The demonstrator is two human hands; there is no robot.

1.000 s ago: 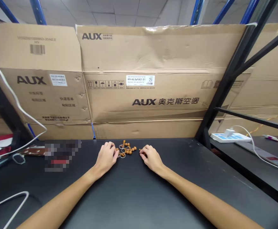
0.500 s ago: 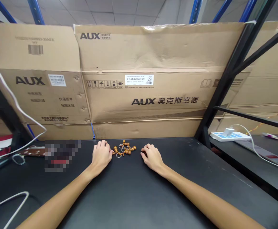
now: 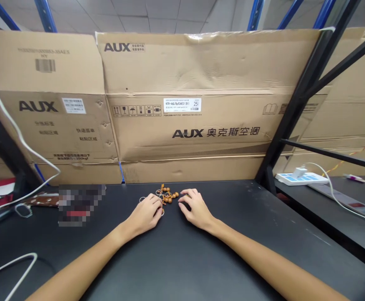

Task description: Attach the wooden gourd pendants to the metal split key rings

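Left hand (image 3: 146, 212) curled over beaded keyrings (image 3: 169, 200), pinch unclear; right hand (image 3: 196, 209) just beside, fingers parted.

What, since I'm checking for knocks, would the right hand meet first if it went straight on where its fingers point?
Most likely the orange-brown beads just ahead of the right hand, though whether it would touch them or pass above is unclear from this view.

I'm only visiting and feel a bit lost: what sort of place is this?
Probably a workroom or storeroom: AUX-printed cardboard stands behind a black tabletop, and a black metal frame rises beside it.
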